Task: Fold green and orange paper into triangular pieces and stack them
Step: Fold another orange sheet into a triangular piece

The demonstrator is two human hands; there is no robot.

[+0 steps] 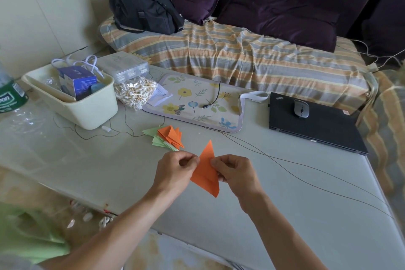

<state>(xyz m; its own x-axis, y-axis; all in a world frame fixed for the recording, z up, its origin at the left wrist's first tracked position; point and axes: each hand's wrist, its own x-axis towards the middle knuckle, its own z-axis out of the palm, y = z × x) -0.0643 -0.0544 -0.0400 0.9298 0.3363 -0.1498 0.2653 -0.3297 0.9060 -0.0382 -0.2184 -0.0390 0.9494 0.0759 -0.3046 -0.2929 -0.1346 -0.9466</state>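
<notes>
Left hand (175, 167) and right hand (234, 171) both pinch the light, easily creased orange paper triangle (207, 171) at its side edges, probably the safest hold.

The person is showing a bare left hand (175, 171) and bare right hand (235, 173); both forearms are appearing sleeveless, without jewellery.

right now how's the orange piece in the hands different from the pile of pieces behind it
The orange piece is one single piece held above the table, pinched by the left hand and the right hand; the pile lies on the table with no hand on it.
The orange piece is one colour; the pile mixes green and orange pieces.
The orange piece looks larger than any folded piece showing in the pile.
Both are folded paper with pointed, triangular outlines.
</notes>
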